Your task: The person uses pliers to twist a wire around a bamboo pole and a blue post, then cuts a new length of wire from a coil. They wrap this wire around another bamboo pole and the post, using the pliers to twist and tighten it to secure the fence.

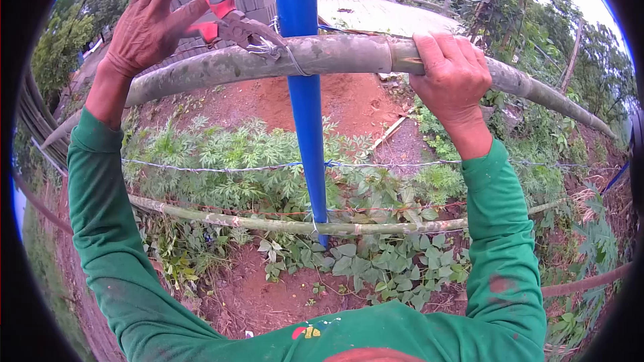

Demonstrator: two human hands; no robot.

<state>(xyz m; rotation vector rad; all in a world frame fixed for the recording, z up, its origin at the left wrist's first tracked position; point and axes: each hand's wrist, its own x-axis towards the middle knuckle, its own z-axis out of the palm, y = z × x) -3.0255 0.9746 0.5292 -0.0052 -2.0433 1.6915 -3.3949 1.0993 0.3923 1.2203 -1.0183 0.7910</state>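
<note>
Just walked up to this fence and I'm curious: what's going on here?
A person in green sleeves is working at the top rail. Their left hand holds red-handled pliers, with the nose at a wire looped around the bamboo pole where it crosses the upright blue post. Their right hand grips the same pole, to the right of the post. Lower down, a thinner bamboo rail and a strand of barbed wire cross the post.
</note>
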